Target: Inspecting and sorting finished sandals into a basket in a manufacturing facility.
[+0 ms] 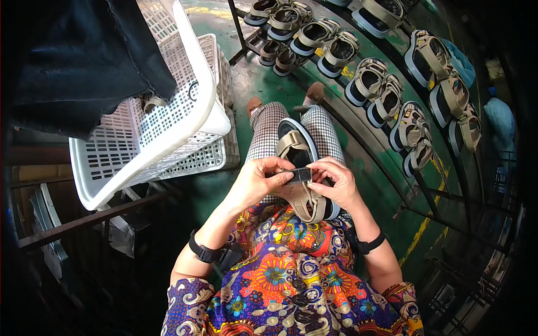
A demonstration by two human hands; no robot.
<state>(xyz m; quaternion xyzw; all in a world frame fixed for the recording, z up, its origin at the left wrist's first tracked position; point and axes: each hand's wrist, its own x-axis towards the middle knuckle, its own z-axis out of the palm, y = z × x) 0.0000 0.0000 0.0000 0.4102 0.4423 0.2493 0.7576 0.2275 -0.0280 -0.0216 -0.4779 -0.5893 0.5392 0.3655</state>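
A tan sandal [306,206] with a black footbed and grey sole lies across my lap, its toe pointing away from me. Between my hands a short dark strap [297,176] of the sandal is stretched out, its inner side turned up. My left hand [262,179] pinches the strap's left end between thumb and forefinger. On the strap's right end, the thumb and fingertips of my right hand [334,180] are closed. The sandal's toe strap [292,143] lies just beyond my fingers.
To the left stand stacked white plastic baskets [204,126], with a sandal inside and black sheeting [84,61] hanging over them. Racks with several tan sandals [370,81] curve along the far and right sides. A dark metal bar [101,218] runs at the lower left.
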